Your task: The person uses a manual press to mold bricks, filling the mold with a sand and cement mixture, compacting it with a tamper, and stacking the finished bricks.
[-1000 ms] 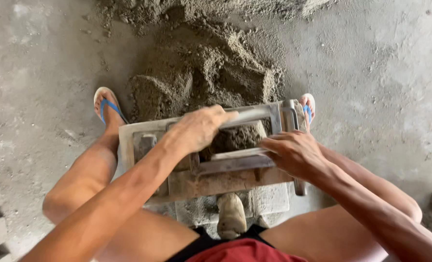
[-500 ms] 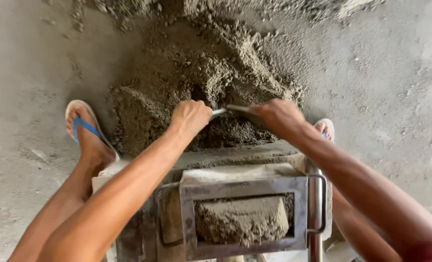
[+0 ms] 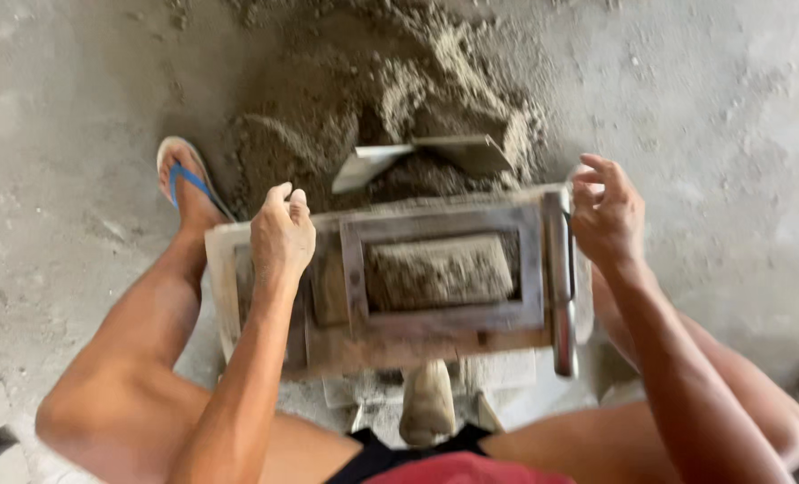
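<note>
Grey concrete floor is lying under the rectangular metal block mould [image 3: 442, 273] — long axis running left-right, packed with damp sand mix. Left hand [image 3: 281, 235] is hovering loosely curled at its left end; right hand [image 3: 607, 215] is spreading open at its right end, nearer the upright bar.

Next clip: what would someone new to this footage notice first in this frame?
Dead centre sits a wooden block mould with its cavity packed with damp sandy mix, set between the person's bare knees. The left hand hovers loosely curled over the mould's left end, and the right hand hangs open-fingered by the metal handle on its right side. Behind the mould, a flat metal scoop lies against the mound of sand mix.
</note>
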